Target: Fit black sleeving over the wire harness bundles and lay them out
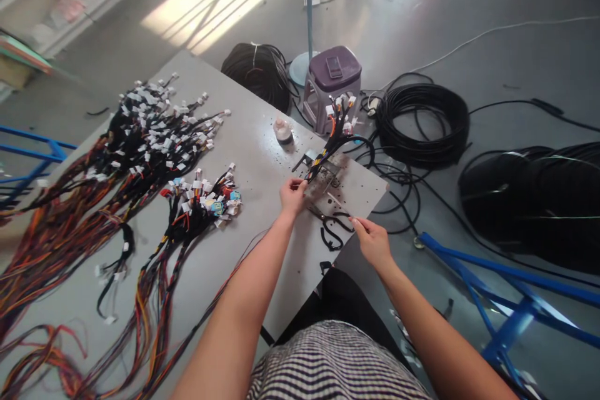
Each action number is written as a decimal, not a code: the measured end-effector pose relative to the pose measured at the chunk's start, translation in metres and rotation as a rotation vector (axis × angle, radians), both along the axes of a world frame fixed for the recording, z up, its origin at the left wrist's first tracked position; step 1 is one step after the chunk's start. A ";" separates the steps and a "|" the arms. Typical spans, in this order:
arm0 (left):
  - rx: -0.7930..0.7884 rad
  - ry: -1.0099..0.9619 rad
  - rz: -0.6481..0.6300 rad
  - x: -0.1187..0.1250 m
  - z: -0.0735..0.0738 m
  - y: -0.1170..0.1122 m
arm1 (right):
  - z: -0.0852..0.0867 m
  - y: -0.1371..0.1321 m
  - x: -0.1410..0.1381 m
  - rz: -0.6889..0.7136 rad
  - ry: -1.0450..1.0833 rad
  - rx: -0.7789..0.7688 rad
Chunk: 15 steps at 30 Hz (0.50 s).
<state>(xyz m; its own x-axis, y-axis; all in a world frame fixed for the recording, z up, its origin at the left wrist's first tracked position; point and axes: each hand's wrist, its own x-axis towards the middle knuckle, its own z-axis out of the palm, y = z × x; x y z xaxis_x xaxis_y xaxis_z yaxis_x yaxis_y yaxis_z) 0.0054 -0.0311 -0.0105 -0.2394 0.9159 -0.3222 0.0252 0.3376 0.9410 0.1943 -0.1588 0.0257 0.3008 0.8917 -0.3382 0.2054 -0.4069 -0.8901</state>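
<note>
My left hand [293, 195] pinches the end of a black-taped wire harness [334, 140], whose connector end rises toward the far side of the table. This harness lies across a small metal jig [323, 172] fixed on the grey table [262, 156]. My right hand [372, 240] hovers at the table's near corner, fingertips pinched, with nothing visible between them. Just left of those fingertips lie black-handled scissors [332, 225]. A small bottle [283, 131] stands beyond my left hand. Left of my hands lie a smaller bunch of finished harnesses [201, 206] and a large bunch with white connectors [159, 137].
Black cable coils [424, 125] lie on the floor beyond the table, beside a purple plastic stool [332, 84]. A large wrapped black cable roll [529, 200] sits to the right. A blue metal frame [510, 294] stands at lower right. Shelves [60, 6] line the upper left.
</note>
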 end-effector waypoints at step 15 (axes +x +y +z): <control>0.021 0.015 0.010 0.002 -0.004 -0.004 | -0.016 -0.009 -0.002 0.039 -0.023 0.022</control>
